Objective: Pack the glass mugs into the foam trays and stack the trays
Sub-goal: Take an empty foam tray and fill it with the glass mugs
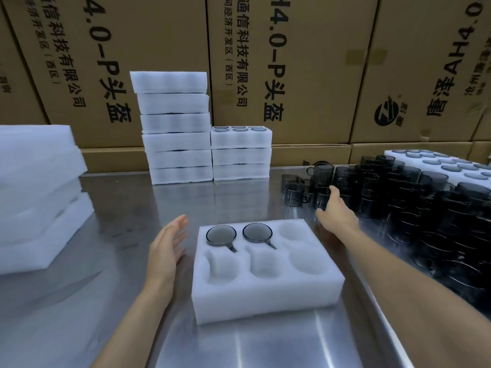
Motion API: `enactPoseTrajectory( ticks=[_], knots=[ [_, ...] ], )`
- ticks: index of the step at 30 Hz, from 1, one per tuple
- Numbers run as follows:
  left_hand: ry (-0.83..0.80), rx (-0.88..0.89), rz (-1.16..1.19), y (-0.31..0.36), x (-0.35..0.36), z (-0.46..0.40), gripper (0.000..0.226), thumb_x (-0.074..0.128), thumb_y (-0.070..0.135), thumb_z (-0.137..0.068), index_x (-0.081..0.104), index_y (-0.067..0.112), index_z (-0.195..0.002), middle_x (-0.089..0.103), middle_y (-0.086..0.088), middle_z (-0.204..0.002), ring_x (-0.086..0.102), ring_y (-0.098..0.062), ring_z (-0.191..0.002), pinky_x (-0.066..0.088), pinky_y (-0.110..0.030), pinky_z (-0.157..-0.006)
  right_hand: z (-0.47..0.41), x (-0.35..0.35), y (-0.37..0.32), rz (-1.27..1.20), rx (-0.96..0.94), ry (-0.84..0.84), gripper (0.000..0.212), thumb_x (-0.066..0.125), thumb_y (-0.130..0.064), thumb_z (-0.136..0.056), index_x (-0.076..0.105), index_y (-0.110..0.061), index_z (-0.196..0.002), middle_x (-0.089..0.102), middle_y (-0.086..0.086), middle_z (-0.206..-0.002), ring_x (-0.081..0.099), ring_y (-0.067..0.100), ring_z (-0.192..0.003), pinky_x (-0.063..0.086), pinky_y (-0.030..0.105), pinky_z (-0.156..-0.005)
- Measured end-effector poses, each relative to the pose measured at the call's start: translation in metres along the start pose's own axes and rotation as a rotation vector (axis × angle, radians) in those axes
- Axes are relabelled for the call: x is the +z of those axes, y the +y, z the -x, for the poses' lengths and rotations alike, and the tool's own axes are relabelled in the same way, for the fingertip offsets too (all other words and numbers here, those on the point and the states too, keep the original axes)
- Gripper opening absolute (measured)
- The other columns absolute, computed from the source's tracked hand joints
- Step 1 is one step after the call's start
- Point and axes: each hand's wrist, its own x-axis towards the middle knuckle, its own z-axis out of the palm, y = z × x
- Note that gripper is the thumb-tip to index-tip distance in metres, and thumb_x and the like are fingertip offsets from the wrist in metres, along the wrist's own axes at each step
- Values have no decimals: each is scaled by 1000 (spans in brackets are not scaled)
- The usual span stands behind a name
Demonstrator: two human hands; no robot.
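A packing warehouse: printed cardboard cartons (pixel 292 70) wall a steel table (pixel 119 301) bearing stacked foam trays (pixel 178 128) and massed glass mugs (pixel 411 208).

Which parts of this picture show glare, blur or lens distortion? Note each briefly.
Head view: glare streaks the steel table near the bottom edge; the right hand is slightly motion-blurred; the wide lens tilts the cardboard boxes outward; the dark mugs merge into shadow.

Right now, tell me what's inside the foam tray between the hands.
The foam tray holds two glass mugs in its far row, left and middle. The other four pockets look empty.
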Motion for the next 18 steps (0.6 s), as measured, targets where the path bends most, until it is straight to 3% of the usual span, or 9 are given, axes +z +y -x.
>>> enactPoseTrajectory(
  ticks=[3,7,12,15,18],
  knots=[
    [-23,1,-8,-2,1,-2,24,44,28,-97,66,30,-107,65,13,-116,57,-4,-108,39,-34,-99,-13,0,-8,69,-1,-53,65,46,-33,-95,10,-21,-148,60,10,-98,59,31,-85,44,33,-67],
    [-26,7,-1,-4,2,-4,26,44,25,-98,65,26,-113,65,9,-117,57,-9,-110,39,-35,-101,-17,-2,-12,126,54,-45,47,43,-49,-95,38,-15,-127,61,13,-111,58,34,-99,43,35,-72],
    [-35,3,3,-2,3,-5,26,44,24,-98,65,24,-113,65,5,-119,57,-13,-113,38,-36,-102,-2,-6,-4,18,165,87,64,36,-64,-91,46,-9,-121,62,14,-108,59,35,-99,41,36,-72],
    [-42,3,1,-2,2,-4,24,45,24,-97,65,25,-111,65,4,-118,57,-14,-112,39,-33,-96,16,-11,2,-118,176,139,66,34,-73,-85,52,-12,-101,65,10,-96,59,33,-92,43,36,-73],
    [-43,0,-5,0,2,-3,24,46,26,-96,65,26,-111,66,6,-115,58,-13,-111,40,-30,-91,43,-12,4,-343,121,168,60,37,-76,-81,47,-17,-79,59,0,-77,56,24,-80,41,33,-68]
  ],
)
